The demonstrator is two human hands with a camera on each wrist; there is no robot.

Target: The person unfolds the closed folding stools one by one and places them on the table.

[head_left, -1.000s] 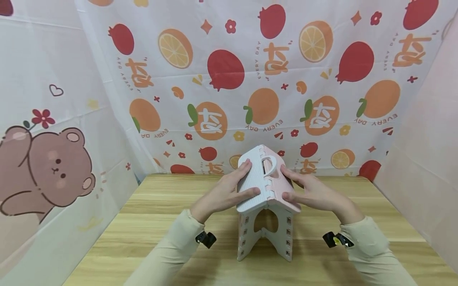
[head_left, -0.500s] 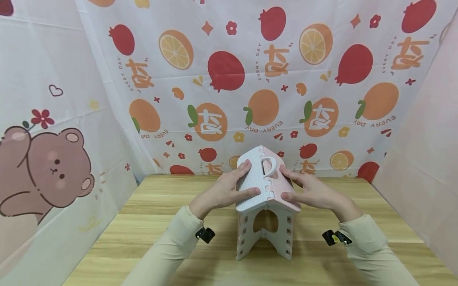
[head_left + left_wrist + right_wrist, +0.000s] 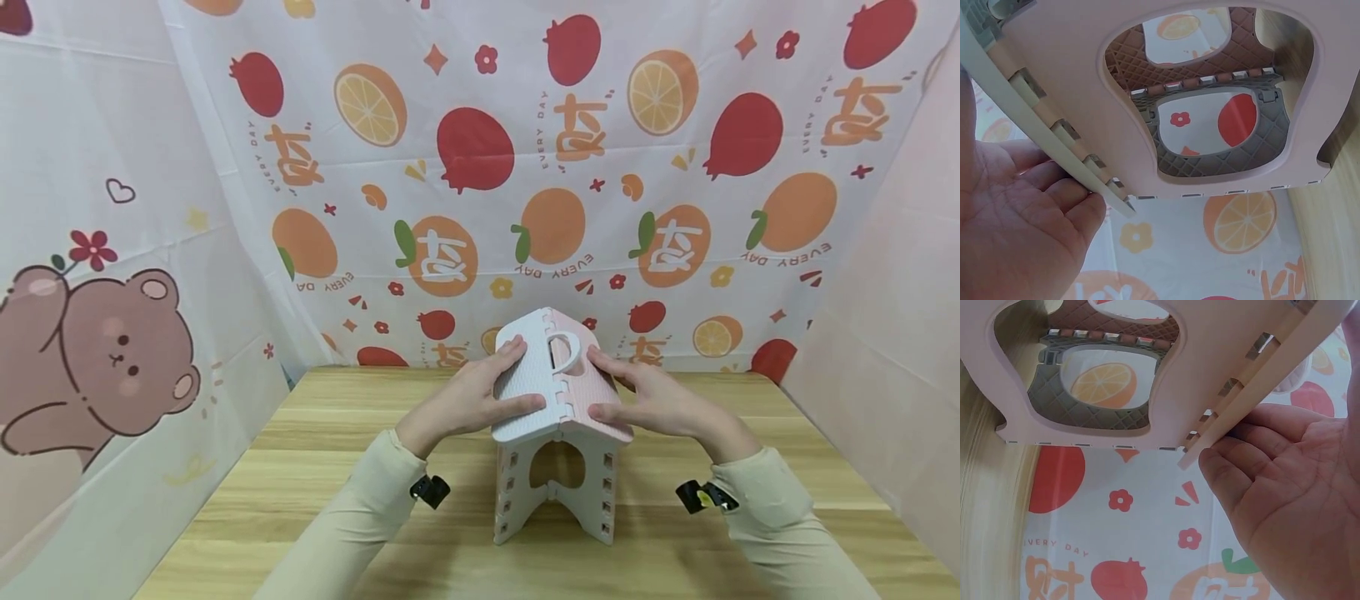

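Note:
A folding plastic toy house stands on the wooden table in the head view, its roof pitched like a tent. My left hand (image 3: 461, 400) grips the white roof half (image 3: 519, 417), with thumb and index finger on top. On the other side, my right hand (image 3: 663, 406) grips the pink roof half (image 3: 591, 388) in the same way. A loop handle (image 3: 576, 357) stands up at the ridge. Below, two white end panels (image 3: 525, 493) meet at an angle. In the wrist views, the left fingers (image 3: 1066, 194) and right fingers (image 3: 1229, 472) curl under the eaves, beside pink side walls (image 3: 1085, 106) with openings.
The wooden table (image 3: 337, 467) extends to both sides of the house. Behind it hangs a fruit-print curtain (image 3: 517, 83), close to the table's far edge. A bear-print curtain (image 3: 123, 358) hangs on the left, and a pale curtain (image 3: 877, 333) on the right.
The roof halves and the panels beneath them have spread very slightly wider apart. Both hands keep the same hold on the roof.

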